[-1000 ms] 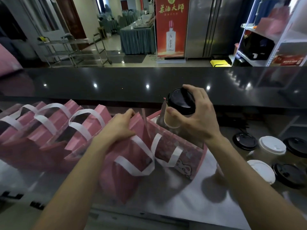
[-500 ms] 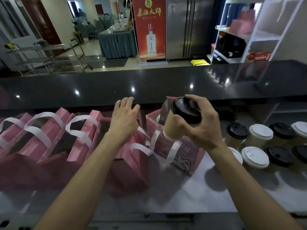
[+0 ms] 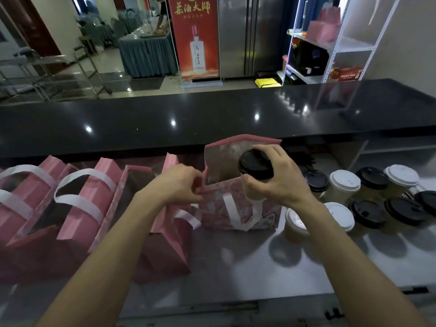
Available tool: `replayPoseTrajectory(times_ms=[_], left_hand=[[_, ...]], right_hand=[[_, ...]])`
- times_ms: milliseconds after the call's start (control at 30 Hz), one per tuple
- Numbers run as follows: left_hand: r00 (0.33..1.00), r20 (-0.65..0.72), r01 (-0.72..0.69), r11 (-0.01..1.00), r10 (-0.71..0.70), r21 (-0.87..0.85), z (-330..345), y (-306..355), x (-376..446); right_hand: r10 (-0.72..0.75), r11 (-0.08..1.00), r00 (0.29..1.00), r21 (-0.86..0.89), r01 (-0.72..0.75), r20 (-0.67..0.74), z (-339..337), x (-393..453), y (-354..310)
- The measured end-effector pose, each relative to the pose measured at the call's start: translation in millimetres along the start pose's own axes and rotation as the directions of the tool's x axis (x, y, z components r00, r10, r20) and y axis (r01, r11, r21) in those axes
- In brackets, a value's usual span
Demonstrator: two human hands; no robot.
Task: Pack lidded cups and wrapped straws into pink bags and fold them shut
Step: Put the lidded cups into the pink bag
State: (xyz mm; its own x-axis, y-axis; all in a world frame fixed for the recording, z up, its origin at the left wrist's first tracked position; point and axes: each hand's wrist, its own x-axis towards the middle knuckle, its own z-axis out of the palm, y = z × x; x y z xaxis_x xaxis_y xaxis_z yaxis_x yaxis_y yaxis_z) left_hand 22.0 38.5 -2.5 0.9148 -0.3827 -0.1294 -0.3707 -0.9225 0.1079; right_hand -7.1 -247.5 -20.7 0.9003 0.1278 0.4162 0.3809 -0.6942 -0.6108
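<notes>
Head view: my left hand (image 3: 181, 185), flat a moment ago, now pinches the pink bag (image 3: 238, 208) rim open; my right hand (image 3: 280, 180) grips the black-lidded cup (image 3: 256, 171) over its mouth, ready to drop in.

Open bag (image 3: 238, 208) on worktop (image 3: 271, 263), bag row (image 3: 77, 208) left, lidded cups (image 3: 368, 197) right

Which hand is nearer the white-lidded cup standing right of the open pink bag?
Right. The right hand grips a black-lidded cup just above the white-lidded cup; the left hand pinches the open pink bag at its far edge.
</notes>
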Motion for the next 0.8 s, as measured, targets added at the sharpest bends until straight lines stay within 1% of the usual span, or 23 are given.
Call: replayPoseTrajectory(times_ms=[67, 133, 200, 267, 300, 367, 400, 467, 567, 667, 733, 800], left_hand=[[1.0, 0.001, -0.01, 0.998, 0.01, -0.062, 3.9, 3.5, -9.0], [0.998, -0.062, 0.003, 0.99, -0.012, -0.144, 6.5, 6.5, -11.6], [0.986, -0.148, 0.046, 0.975, -0.079, -0.216, 9.4, 10.2, -7.6], [0.962, -0.23, 0.094, 0.972, -0.144, -0.216, 13.1, 15.8, 1.4], [0.95, -0.261, 0.118, 0.97, -0.173, -0.211, 14.9, 19.6, 6.0], [0.926, -0.279, 0.186, 0.95, -0.255, -0.25, 18.6, 26.8, 15.3], [0.913, -0.272, 0.227, 0.932, -0.304, -0.282, 20.6, 29.4, 19.5], [0.896, -0.233, 0.295, 0.9, -0.377, -0.321, 24.5, 32.0, 26.1], [0.911, -0.145, 0.319, 0.882, -0.386, -0.348, 29.5, 30.0, 28.1], [0.932, -0.042, 0.318, 0.871, -0.359, -0.374, 32.9, 27.4, 20.6], [0.95, -0.004, 0.291, 0.889, -0.313, -0.353, 37.1, 25.9, 12.9], [0.964, 0.003, 0.251, 0.912, -0.264, -0.324, 40.8, 23.9, 6.4]], right_hand=[[-0.008, 0.997, 0.999, 0.08, 0.011, -0.035, -9.1, 4.5, 3.0], [-0.011, 0.983, 0.996, 0.184, 0.028, -0.093, -19.4, 11.4, 4.0], [-0.003, 0.961, 0.989, 0.273, 0.043, -0.145, -28.1, 20.7, 4.1], [0.04, 0.936, 0.981, 0.352, 0.029, -0.188, -34.2, 31.1, 3.9], [0.071, 0.927, 0.977, 0.376, 0.01, -0.2, -35.8, 36.7, 3.9], [0.133, 0.925, 0.974, 0.377, -0.055, -0.184, -37.1, 48.2, 6.1], [0.155, 0.93, 0.976, 0.356, -0.092, -0.152, -37.1, 53.1, 8.7], [0.166, 0.946, 0.985, 0.29, -0.147, -0.043, -36.2, 60.1, 16.6], [0.118, 0.978, 0.976, 0.148, -0.145, 0.182, -32.9, 65.9, 27.5], [0.048, 0.999, 0.922, 0.004, -0.054, 0.384, -28.1, 72.7, 30.3], [0.006, 0.99, 0.867, -0.127, 0.067, 0.498, -19.1, 78.0, 29.4], [-0.024, 0.957, 0.812, -0.223, 0.188, 0.583, -5.1, 83.2, 28.0]])
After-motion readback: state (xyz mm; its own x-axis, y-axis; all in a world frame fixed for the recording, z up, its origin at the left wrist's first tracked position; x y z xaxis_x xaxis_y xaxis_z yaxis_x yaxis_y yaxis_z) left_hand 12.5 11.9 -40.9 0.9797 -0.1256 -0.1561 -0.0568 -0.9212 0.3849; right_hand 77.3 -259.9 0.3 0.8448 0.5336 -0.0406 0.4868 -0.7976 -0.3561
